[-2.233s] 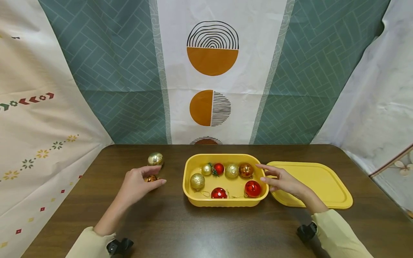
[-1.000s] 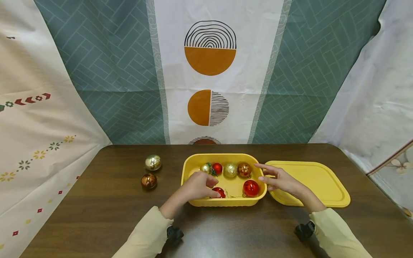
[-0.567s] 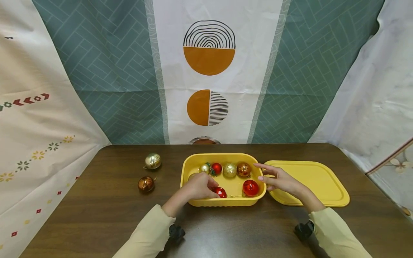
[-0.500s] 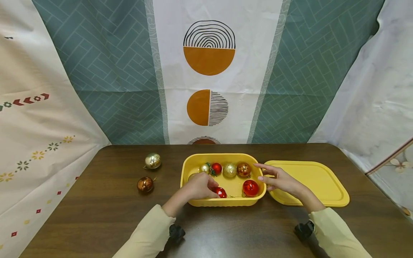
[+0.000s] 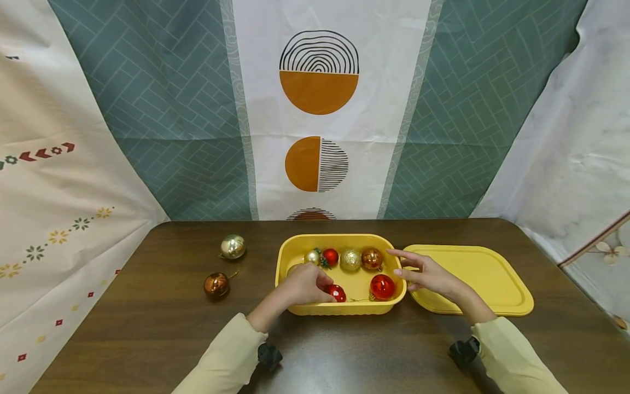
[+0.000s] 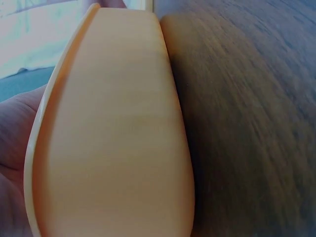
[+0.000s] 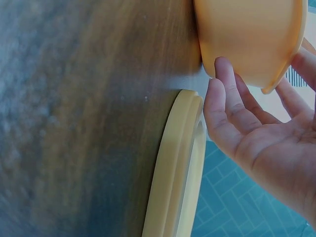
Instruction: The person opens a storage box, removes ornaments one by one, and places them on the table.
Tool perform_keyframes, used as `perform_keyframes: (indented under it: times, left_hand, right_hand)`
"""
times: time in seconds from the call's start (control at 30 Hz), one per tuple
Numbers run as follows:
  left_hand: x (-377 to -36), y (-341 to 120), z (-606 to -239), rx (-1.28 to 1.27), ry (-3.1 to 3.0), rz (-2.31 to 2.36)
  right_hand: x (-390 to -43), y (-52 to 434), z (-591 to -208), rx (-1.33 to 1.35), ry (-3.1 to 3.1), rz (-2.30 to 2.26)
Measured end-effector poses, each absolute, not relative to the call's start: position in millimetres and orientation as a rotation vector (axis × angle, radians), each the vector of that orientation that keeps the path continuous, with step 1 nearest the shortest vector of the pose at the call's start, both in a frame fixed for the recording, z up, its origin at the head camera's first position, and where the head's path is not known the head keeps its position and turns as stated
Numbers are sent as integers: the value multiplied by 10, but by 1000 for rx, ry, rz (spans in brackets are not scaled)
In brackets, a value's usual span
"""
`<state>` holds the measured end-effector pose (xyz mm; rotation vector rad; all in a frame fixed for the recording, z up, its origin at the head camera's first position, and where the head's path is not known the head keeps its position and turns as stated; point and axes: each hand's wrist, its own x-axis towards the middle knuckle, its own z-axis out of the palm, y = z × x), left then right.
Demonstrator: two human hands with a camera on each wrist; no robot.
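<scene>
**Left hand settles in the box while a copper bauble rolls loose**

A couple of seconds ago the left hand (image 5: 305,284) was out on the table beside the copper bauble (image 5: 216,284); it has since crossed into the yellow box (image 5: 339,311) and now sits curled over the near left corner, where a gold glitter bauble lay earlier. That bauble is hidden under the fingers, so the hand probably grips it, though the head view cannot confirm it (the left wrist camera shows only the box's outer wall). Over the last second the hand has barely shifted.

The copper bauble, left behind, has drifted slowly toward the near left across the table (image 5: 147,328), away from the gold bauble (image 5: 233,246) behind it. Both lie outside the box, well apart from either hand.

The right hand (image 5: 425,273) has kept its place at the box's right rim, fingers spread and relaxed, holding nothing, just above the yellow lid (image 5: 492,284). Judging by this, emptying the box goes on, with six baubles visible or covered inside.
</scene>
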<state>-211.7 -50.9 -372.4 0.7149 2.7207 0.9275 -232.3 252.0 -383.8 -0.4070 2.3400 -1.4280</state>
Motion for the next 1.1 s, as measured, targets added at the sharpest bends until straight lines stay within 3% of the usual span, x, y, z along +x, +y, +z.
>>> perform_keyframes:
  times: [0.47, 1.1]
  left_hand:
    - [-2064, -793, -3503, 605, 2744, 1283]
    - [-1849, -1695, -3404, 333, 2865, 1367]
  right_hand:
    - [-2318, 2525, -3837, -410, 2344, -1427]
    - [-2327, 2522, -3837, -415, 2340, -1427]
